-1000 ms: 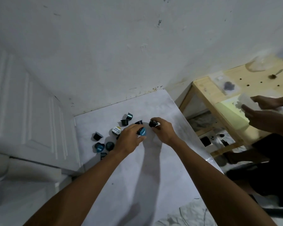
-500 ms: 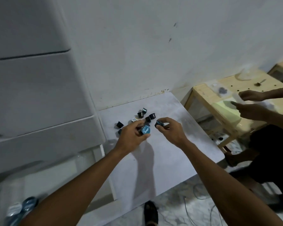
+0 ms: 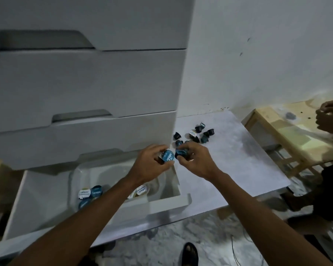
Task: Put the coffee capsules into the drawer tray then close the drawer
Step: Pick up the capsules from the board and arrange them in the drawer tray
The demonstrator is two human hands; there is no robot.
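Two hands meet above the right rear corner of the open bottom drawer (image 3: 46, 191), each closed around coffee capsules. The left hand (image 3: 150, 166) grips a capsule (image 3: 168, 156) whose round blue foil lid faces up toward the camera, so its short axis tips up and slightly right; a second dark body seems tucked behind it in the same grip, though I cannot tell for sure. The right hand (image 3: 195, 160) pinches a small bunch of dark capsules (image 3: 181, 152), at least two, with a blue lid turned leftward. On the pale, marbled table (image 3: 244, 162) lie about nine loose capsules (image 3: 199, 134), well apart from the drawer: small tapered cups of dark glossy plastic, most on their sides or inverted, one showing a white printed lid. In the drawer sits a translucent plastic tray (image 3: 75, 179) with rounded walls, and inside it about five capsules (image 3: 90, 192) lie lid-up, flat foil discs in blue and white, partly hidden by the left forearm. The cabinet is smooth white, with three shut drawer fronts (image 3: 85, 81) above the open one. At the right edge, another person's hands (image 3: 329, 118) hover over a light wooden table (image 3: 283, 131).
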